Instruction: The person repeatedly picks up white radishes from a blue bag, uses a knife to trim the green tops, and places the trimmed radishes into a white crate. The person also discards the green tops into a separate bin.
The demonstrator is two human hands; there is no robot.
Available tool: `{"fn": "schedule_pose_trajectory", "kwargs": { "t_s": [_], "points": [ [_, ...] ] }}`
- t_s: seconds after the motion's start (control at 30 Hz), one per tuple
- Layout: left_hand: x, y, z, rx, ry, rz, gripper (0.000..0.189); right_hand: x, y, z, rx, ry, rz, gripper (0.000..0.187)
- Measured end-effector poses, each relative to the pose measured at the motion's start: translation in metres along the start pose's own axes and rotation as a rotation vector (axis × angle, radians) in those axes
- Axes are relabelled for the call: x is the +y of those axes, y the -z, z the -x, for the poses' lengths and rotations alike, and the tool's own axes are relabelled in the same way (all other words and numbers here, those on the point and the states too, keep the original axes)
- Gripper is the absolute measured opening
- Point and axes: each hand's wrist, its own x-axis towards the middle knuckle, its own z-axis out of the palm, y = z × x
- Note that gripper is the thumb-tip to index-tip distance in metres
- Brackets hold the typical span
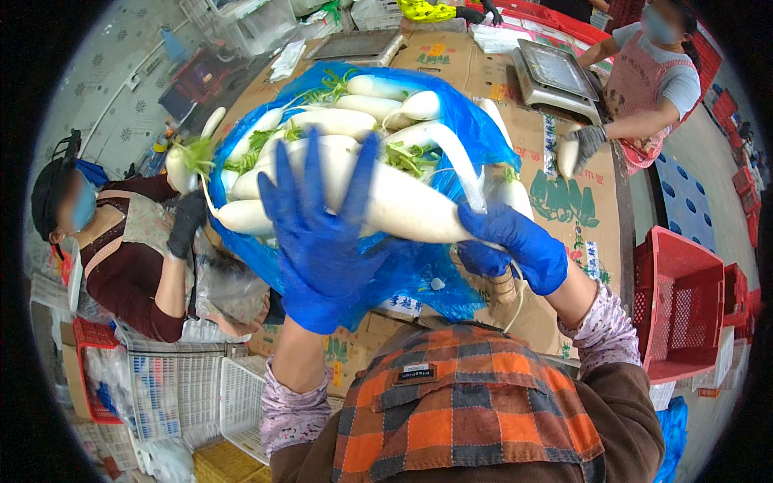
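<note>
A large white daikon radish (410, 202) lies slantwise over a heap of daikons in an open blue plastic bag (477, 133). My right hand (513, 241), in a blue glove, is closed around the tapered end of that radish. My left hand (320, 241), also blue-gloved, is spread with its fingers apart in front of the radish's thick end; whether the palm touches it I cannot tell. Green leaf stubs (410, 158) show among the heaped radishes. Beneath my right hand the root end of another daikon (503, 287) rests on the cardboard-covered table (586, 241).
Platform scales stand at the far edge (356, 47) and far right (558, 72). Co-workers at left (133, 241) and right (652, 90) each hold a daikon. A red crate (679, 302) is right of the table; white crates (241, 398) stand lower left.
</note>
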Motion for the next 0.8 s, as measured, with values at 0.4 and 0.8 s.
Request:
{"fn": "schedule_pose_trajectory", "kwargs": {
  "t_s": [0.4,0.8],
  "points": [
    [0.004,-0.015,0.028,-0.327,0.698,1.255,0.069,-0.010,-0.007,-0.019,0.134,0.817,0.788,0.043],
    [-0.002,-0.024,0.048,-0.407,0.780,1.142,0.067,-0.007,-0.006,-0.086,0.248,0.685,1.667,0.045]
  ]
}}
